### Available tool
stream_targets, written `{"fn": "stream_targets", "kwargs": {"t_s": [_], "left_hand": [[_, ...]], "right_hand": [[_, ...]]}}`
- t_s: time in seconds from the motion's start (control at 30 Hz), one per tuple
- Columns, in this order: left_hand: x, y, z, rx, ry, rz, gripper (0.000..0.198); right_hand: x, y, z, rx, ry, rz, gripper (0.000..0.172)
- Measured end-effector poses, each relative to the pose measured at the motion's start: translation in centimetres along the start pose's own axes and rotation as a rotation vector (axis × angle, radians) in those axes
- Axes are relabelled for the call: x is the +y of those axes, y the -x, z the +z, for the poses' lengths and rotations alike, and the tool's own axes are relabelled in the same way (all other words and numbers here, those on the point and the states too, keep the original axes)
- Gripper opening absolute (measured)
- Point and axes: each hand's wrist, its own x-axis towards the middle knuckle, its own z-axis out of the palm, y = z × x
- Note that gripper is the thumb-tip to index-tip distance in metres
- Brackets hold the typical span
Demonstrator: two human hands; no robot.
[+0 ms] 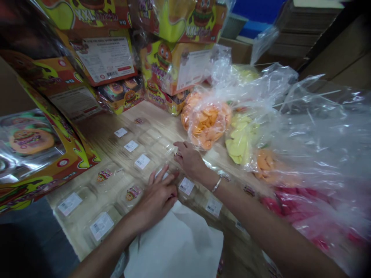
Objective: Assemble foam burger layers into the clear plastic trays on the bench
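My right hand (190, 161) reaches over a clear plastic container, its fingertips closed at a small burger sticker (177, 154). Just to its left, my left hand (161, 195) has its fingers stretched over another clear container with a white label. The top of a white paper sheet (176, 243) is at my left thumb, and the sheet hangs down towards me; the grip on it is partly hidden. Around both hands, clear containers stand in rows, some with a barcode label (142, 161), others with a burger sticker (133, 193).
Printed burger cartons (162, 61) are stacked at the back, and an open-fronted carton (31, 143) stands at the left. On the right lie clear bags of orange pieces (207, 125), yellow pieces (239, 141) and red pieces (301, 200). The wooden table (155, 112) has its edge at lower left.
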Motion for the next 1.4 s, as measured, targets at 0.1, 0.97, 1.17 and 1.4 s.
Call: {"fn": "stream_targets", "kwargs": {"t_s": [0.1, 0.97, 1.17, 1.4], "left_hand": [[0.0, 0.0, 0.0, 0.004, 0.002, 0.002, 0.016], [4.4, 3.6, -1.6, 0.384, 1.253, -0.372, 0.034], [5.3, 3.4, -1.4, 0.530, 1.206, -0.272, 0.046], [4.2, 3.8, -0.9, 0.317, 1.029, -0.308, 0.023]], "right_hand": [[-0.4, 0.1, 0.0, 0.046, 0.141, 0.038, 0.024], [-6.8, 10.6, -7.6, -0.368, -0.763, 0.214, 0.012], [-6.9, 10.8, -7.3, -0.261, -0.714, 0.205, 0.012], [-6.9, 11.4, -6.9, -0.311, -0.726, 0.238, 0.023]]}}
